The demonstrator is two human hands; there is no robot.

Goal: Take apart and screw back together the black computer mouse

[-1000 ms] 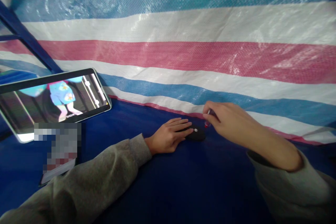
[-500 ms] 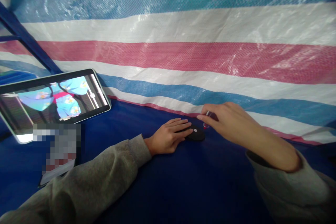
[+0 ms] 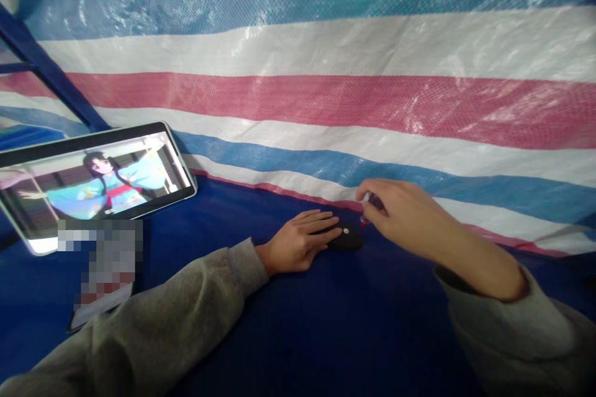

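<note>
We rest our left hand [image 3: 298, 243] with fingers extended, gripping nothing, their tips on the flat black oval piece [image 3: 352, 240] that lies at its three o'clock on the blue surface [image 3: 298, 322]. At the piece's two o'clock, our right hand [image 3: 403, 211] has its fingers curled around a small red-tipped tube [image 3: 364, 219], tip down near the white dot [image 3: 346, 231]. We see a lit tablet [image 3: 112, 180] toward our ten o'clock, a partly pixelated phone [image 3: 106, 303] below it, and striped plastic sheeting [image 3: 298, 99] at twelve.
</note>
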